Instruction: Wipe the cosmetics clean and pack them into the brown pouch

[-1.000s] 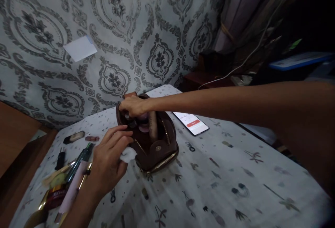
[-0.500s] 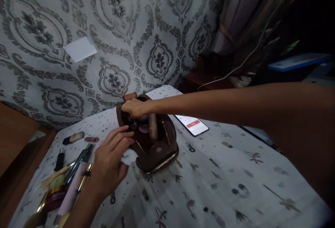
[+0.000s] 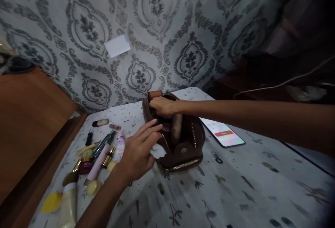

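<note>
A dark brown zip bag (image 3: 180, 154) lies open on the patterned tablecloth. My right hand (image 3: 162, 106) reaches into its back part with curled fingers; what they grip, if anything, is hidden. Inside the bag a beige tube-like item (image 3: 177, 127) leans upright below my right wrist. My left hand (image 3: 138, 151) is at the bag's left rim, fingers stretched forward. A crumpled white tissue (image 3: 158, 151) is caught between its thumb and fingers.
Left of the bag lie several cosmetics, including a pink tube (image 3: 99, 161), a dark red jar (image 3: 86, 165) and a brush (image 3: 70, 179). To the right rests a lit phone (image 3: 223, 133). A patterned wall (image 3: 167, 46) stands behind, with a wooden cabinet (image 3: 34, 116) at left.
The view has swung left, so everything sits farther right and more cosmetics show. My right hand stays inside the bag, and my left hand remains at its rim with the tissue.
</note>
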The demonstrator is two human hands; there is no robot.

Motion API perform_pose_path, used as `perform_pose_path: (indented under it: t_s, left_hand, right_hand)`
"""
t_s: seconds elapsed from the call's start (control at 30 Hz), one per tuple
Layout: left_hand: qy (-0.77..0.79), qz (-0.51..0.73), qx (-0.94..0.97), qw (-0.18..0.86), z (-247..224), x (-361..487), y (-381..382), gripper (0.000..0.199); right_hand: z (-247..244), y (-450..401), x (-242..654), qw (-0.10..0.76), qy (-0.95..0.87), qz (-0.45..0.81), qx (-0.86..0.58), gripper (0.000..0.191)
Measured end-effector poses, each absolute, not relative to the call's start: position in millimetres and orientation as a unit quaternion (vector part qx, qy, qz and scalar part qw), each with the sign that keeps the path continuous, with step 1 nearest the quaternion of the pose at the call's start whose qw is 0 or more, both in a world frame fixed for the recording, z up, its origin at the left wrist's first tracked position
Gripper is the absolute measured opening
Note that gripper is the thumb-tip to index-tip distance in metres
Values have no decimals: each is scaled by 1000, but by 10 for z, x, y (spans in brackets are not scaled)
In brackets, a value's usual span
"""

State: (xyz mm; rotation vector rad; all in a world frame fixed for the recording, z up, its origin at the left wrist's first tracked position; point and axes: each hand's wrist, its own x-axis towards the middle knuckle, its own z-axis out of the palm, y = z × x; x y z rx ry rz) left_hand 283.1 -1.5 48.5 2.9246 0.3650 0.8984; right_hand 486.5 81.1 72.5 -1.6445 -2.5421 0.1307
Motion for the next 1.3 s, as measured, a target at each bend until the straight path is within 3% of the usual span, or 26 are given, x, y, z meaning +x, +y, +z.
perform_pose_path:
  t_s: [0.43,1.3]
  left_hand:
    - [128,293,947,17,469,2707,-42,65]
    - [130,266,955,-10,495,2758,-58,67]
  right_hand:
    - [1102,423,5008,11,-814,-20,-580,19]
    - [1005,435,5088,-11,-810,-3,-586,32]
